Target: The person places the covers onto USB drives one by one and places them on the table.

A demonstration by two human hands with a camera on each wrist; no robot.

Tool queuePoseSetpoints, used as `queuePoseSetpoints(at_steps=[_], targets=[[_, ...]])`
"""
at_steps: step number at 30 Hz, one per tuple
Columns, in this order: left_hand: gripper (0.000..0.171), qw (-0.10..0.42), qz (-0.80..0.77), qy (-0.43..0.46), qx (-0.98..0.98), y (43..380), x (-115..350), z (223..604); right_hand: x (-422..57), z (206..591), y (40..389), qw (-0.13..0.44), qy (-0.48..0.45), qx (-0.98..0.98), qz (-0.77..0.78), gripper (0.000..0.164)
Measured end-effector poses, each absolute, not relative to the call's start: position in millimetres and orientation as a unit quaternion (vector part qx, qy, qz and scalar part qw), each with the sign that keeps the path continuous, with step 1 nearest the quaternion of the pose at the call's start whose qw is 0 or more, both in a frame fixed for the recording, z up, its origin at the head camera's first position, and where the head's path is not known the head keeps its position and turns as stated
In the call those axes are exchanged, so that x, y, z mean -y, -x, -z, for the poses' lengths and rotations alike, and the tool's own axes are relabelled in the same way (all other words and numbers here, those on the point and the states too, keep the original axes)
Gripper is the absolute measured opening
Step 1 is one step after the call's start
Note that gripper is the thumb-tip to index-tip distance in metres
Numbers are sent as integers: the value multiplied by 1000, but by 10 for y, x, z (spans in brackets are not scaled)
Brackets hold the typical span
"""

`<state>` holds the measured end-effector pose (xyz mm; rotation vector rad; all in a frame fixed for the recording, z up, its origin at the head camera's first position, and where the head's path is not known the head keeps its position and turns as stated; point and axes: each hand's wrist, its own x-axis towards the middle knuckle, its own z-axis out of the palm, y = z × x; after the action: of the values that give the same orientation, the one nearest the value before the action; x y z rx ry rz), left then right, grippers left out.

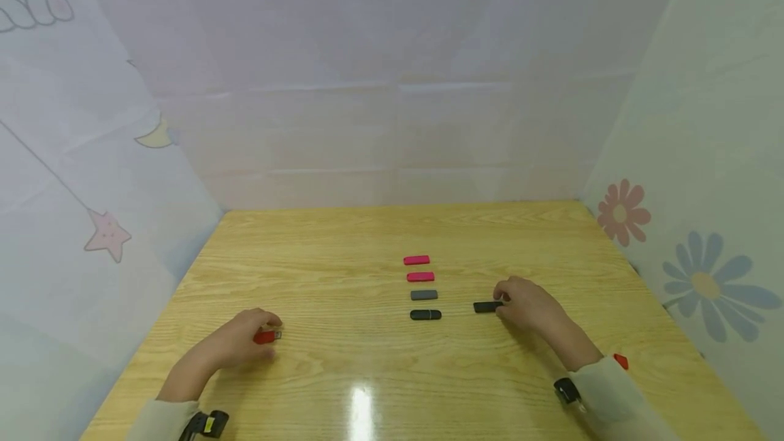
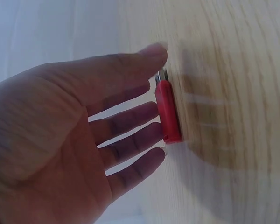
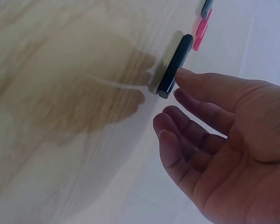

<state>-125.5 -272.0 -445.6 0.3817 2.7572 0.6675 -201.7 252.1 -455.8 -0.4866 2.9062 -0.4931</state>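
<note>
In the head view my left hand (image 1: 241, 342) is low on the left, around a red USB stick (image 1: 266, 337) with its metal plug bare. The left wrist view shows the fingers fairly straight behind the red stick (image 2: 168, 112), while the thumb tip lies close to its plug. Over on the right, my right hand (image 1: 525, 303) pinches the near end of a black USB stick (image 1: 486, 307) between thumb and index finger. Its other fingers are loosely curled in the right wrist view, below the black stick (image 3: 177, 65).
Left of the right hand, a column of sticks lies mid-table: two pink ones (image 1: 420, 277), a grey one (image 1: 424, 295) and a black one (image 1: 425, 315). A red piece (image 1: 621, 361) peeks out by the right sleeve. Printed sheets surround the wooden table (image 1: 343, 243).
</note>
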Motion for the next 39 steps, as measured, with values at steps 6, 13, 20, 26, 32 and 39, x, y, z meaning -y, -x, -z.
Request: queuePoseSetpoints(at_steps=[6,13,20,26,32,39], targets=[[47,126,-227,-115,-959,1238,2736,4473,-2591,4547,1983,82,162,-969,168,20],[38,115,-220,-105,-963,1239,2750,4491,-2757,4514,1921,81,150,-971,167,21],[31,119,-219,-103,-963,1249,2771,4499,-2926,4499,1849,69,146,-974,162,22],[25,121,-216,-104,-963,1255,2779,4524,-3048,4481,1780,66,147,-972,170,24],[22,111,-218,-114,-963,1254,2786,4534,-3156,4462,1722,74,147,-969,184,27],[16,114,-216,-97,-965,1249,2767,4533,-3338,4464,1624,104,124,-970,179,39]])
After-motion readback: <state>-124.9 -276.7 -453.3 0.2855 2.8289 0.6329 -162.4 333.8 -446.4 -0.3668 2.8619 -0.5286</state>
